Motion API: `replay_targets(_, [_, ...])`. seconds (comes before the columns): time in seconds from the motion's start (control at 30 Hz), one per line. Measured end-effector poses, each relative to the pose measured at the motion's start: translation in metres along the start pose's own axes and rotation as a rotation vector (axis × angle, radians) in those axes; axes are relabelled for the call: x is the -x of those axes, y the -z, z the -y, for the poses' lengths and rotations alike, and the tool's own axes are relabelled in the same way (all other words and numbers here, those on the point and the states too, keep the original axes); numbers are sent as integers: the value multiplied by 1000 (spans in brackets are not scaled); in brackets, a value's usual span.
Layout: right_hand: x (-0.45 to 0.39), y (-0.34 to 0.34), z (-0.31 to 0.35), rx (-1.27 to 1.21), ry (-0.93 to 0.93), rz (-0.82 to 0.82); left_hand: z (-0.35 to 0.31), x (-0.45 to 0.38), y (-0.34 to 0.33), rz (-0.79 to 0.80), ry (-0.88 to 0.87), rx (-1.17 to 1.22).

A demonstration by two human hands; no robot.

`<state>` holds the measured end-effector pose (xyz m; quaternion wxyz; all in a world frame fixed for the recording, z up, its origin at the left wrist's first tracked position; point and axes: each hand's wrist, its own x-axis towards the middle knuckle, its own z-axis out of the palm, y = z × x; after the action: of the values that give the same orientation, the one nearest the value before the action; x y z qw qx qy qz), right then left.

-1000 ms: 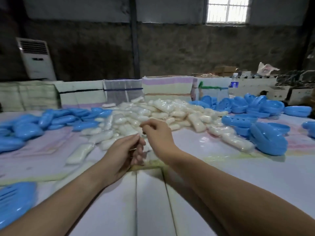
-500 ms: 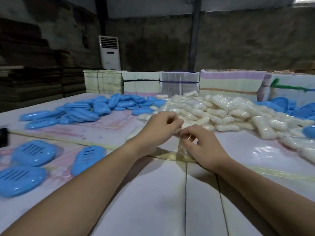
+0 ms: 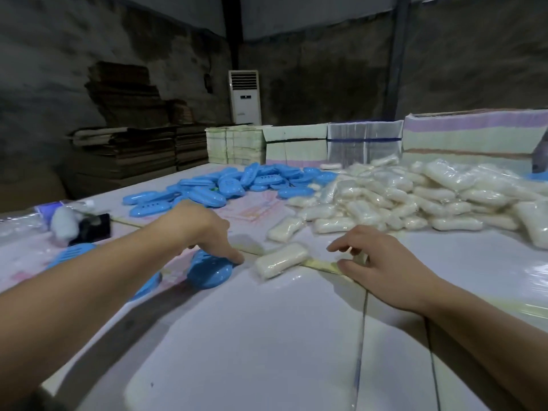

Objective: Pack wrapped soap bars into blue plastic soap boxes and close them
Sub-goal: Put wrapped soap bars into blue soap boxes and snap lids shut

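Walls: bare, dark, stained concrete wall [image 3: 311,81] all round, meeting in a corner at the back.
Pillar: a dark post [image 3: 232,31] runs up that corner, and a second upright [image 3: 398,54] stands further right.
Air conditioner: a tall white floor-standing unit [image 3: 245,97] sits just right of the corner post.
Cardboard: flattened brown sheets [image 3: 127,143] stacked high along the left wall.
Table: a big white work table [image 3: 252,351], seams showing in its surface.
Far edge: bundled paper stacks [image 3: 235,145] and striped flat packs [image 3: 474,132] lined up in a row.
Light: dim, cool, bluish.
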<state>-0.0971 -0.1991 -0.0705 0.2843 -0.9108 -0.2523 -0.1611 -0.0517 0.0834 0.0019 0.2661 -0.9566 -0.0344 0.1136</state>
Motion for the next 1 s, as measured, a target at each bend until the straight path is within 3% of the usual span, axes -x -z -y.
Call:
replay_targets(0.13, [1,1,1,0,-6,16,7,-9,-16,117,-53,245])
replay_targets(0.23, [1,1,0,-26,-13,2,8,-13,-18,92,-104,343])
replay_targets(0.33, [0,2,-1,-50,-30,-1,3,-16,-15,-177,-139,391])
replay_targets(0.4, [0,3,-2,-63,-47,-18,-5,-15,-7,-362,-206,573])
replay_targets(0.6, [1,11,-7,-146,-116,-176,-70,-6,30,-574,-563,1140])
replay_targets(0.87, [6,40,-29,-209,-293,-580,-170,-10,64,-450,-764,1802])
replay_targets(1.0, [7,58,-44,-153,-379,-697,-191,-10,37,-283,-817,1783])
